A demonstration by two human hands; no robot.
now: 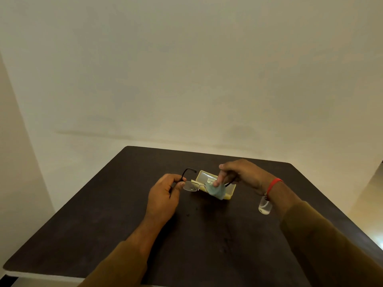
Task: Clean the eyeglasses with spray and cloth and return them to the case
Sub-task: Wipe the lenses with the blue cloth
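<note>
**Me:** Between both hands, above the surface: eyeglasses, held clear of it. Left hand grip is closed on the frame's left end near the hinge, temple arm poking up and back. That leaves both lens faces free and keeps my fingers off the glass.

**Q:** Right hand?

**Me:** Right hand grip is pinched shut on the cloth, thumb and fingers folded over the right-side lens through it. Looks like mid-wipe. Left lens is bare and see-through.

**Q:** Why hold it in the air?

**Me:** Rimless-looking frame, thin bridge. I'd guess bracing one end while rubbing the other limits twist.

**Q:** Case?

**Me:** Case sits open directly behind the glasses, lid up, so the return is a short move. Spray bottle stands upright off to the right, partly behind my wrist, out of the wiping path.

**Q:** Left to do?

**Me:** Probably the other lens, then fold and stow.
</note>
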